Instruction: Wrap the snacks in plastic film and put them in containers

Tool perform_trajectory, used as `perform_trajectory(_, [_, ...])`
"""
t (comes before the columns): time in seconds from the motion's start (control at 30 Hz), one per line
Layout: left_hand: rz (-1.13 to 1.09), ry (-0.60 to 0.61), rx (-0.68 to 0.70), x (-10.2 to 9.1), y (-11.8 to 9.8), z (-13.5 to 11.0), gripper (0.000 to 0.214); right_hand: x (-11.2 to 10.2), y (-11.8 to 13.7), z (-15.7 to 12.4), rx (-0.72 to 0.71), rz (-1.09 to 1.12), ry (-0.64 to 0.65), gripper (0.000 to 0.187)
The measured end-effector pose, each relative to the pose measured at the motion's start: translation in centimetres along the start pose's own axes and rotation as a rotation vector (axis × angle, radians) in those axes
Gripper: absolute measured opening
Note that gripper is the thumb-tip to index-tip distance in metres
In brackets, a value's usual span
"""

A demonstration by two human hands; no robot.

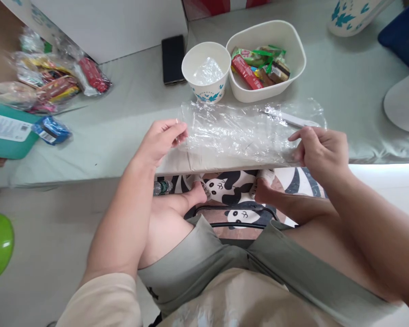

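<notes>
A sheet or bag of clear crinkled plastic (231, 131) lies flat along the front edge of the cloth-covered table, between my two hands. At its left end, my left hand (163, 138) is closed with thumb and forefinger pinched on the plastic's edge. My right hand (322, 147) grips the lower right end, its fingers bent around the plastic and partly hidden. Just above that hand is a slim white tool (295, 120) with a thin metal-looking tip, touching the plastic. Behind the plastic stands a paper cup (207, 93) holding crumpled clear plastic.
Wrapped snacks fill part of a white tub (236, 88) beside the cup. A black phone (173, 59) lies left of it. Far left are a heap of wrapped snacks (51, 81), a blue packet (51, 130) and a teal box (10, 131). A white container (405, 102) stands right.
</notes>
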State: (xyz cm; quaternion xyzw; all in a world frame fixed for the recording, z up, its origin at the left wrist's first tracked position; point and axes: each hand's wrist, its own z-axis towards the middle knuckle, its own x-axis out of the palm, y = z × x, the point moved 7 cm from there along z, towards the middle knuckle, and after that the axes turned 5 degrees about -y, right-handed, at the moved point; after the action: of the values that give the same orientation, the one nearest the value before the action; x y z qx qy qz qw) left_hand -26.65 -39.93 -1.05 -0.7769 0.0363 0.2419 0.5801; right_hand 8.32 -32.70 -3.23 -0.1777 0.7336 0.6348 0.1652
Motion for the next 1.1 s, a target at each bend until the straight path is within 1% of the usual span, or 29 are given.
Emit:
perform_trajectory(0.07, [-0.052, -0.054, 0.089, 0.0, -0.5, 0.1, 0.024, 0.1, 0.1, 0.0, -0.009, -0.015, 0.009, 0.032])
perform_trajectory(0.1, [-0.073, -0.084, 0.091, 0.1, -0.5, 0.1, 0.025, 0.1, 0.1, -0.1, -0.013, -0.036, 0.015, 0.030])
perform_trajectory(0.17, [-0.086, -0.149, 0.020, 0.4, -0.1, 0.1, 0.029, 0.1, 0.4, -0.2, -0.030, -0.104, 0.017, 0.024])
perform_trajectory(0.23, [-0.035, -0.208, -0.051, 0.6, 0.1, 0.1, 0.031, 0.1, 0.9, -0.4, -0.058, -0.184, 0.009, 0.019])
perform_trajectory(0.3, [0.056, -0.234, -0.068, 0.7, -0.1, 0.1, 0.031, 0.2, 1.3, -0.6, -0.089, -0.270, 0.010, 0.020])
perform_trajectory(0.4, [0.179, -0.193, -0.101, 0.8, 0.0, 0.1, 0.028, 0.5, 1.1, -0.8, -0.148, -0.382, 0.048, 0.033])
perform_trajectory(0.5, [0.247, -0.124, -0.151, 0.5, 0.6, -0.1, 0.028, 0.6, 0.4, -0.5, -0.269, -0.448, 0.054, 0.040])
perform_trajectory(0.6, [0.311, -0.083, -0.141, 0.1, 1.1, -0.2, 0.029, 0.8, -0.4, -0.2, -0.418, -0.499, 0.026, 0.043])
perform_trajectory(0.67, [0.422, -0.079, -0.112, 0.0, 1.3, -0.2, 0.030, 1.0, -0.8, -0.2, -0.469, -0.540, 0.016, 0.050])
perform_trajectory(0.77, [0.623, -0.055, -0.059, 0.3, 1.2, 0.0, 0.037, 1.2, -1.4, -0.3, -0.470, -0.604, 0.017, 0.064])
perform_trajectory(0.83, [0.710, -0.043, -0.036, 0.6, 1.2, 0.2, 0.040, 1.0, -1.5, -0.5, -0.470, -0.617, 0.001, 0.070])
perform_trajectory(0.9, [0.767, -0.062, -0.024, 0.4, 1.3, 0.4, 0.037, 0.7, -1.3, -0.6, -0.460, -0.601, -0.026, 0.075])
perform_trajectory(0.97, [0.803, -0.085, -0.024, -0.1, 1.6, 0.6, 0.030, 0.1, -1.3, -0.5, -0.376, -0.601, -0.050, 0.080])
perform_trajectory(1.03, [0.825, -0.085, -0.048, -0.5, 1.8, 0.6, 0.027, -0.7, -1.1, -0.5, -0.272, -0.634, -0.101, 0.081])
perform_trajectory(1.07, [0.835, -0.098, -0.066, -0.7, 1.8, 0.4, 0.028, -1.2, -0.6, -0.7, -0.263, -0.649, -0.147, 0.079])
perform_trajectory(1.1, [0.844, -0.141, -0.072, -1.0, 1.4, 0.2, 0.028, -1.6, 0.1, -1.1, -0.306, -0.652, -0.191, 0.073])
